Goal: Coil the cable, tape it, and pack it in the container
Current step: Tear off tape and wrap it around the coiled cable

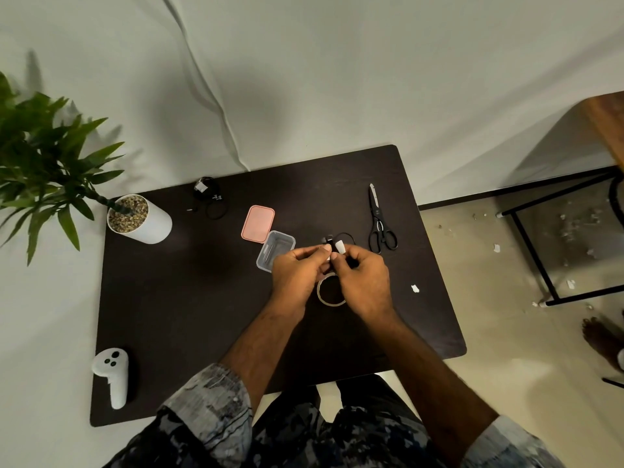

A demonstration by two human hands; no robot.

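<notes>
Two hands (332, 265) on one cable (342, 243), beside one container (275, 249).

left hand (296, 267) and right hand (362, 275) meet above dark table (169, 315), pinching white tape strip (340, 246) on black cable (344, 236) | tape roll (329, 300) lies beneath hands | clear container (275, 249) open, pink lid (258, 223) touching it | scissors (380, 222) right

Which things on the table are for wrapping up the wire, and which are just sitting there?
For the job: thin black cable, white tape strip, tape roll, black scissors, clear plastic container, pink lid.

Just lying about: potted plant, white game controller, second black cable.
</notes>
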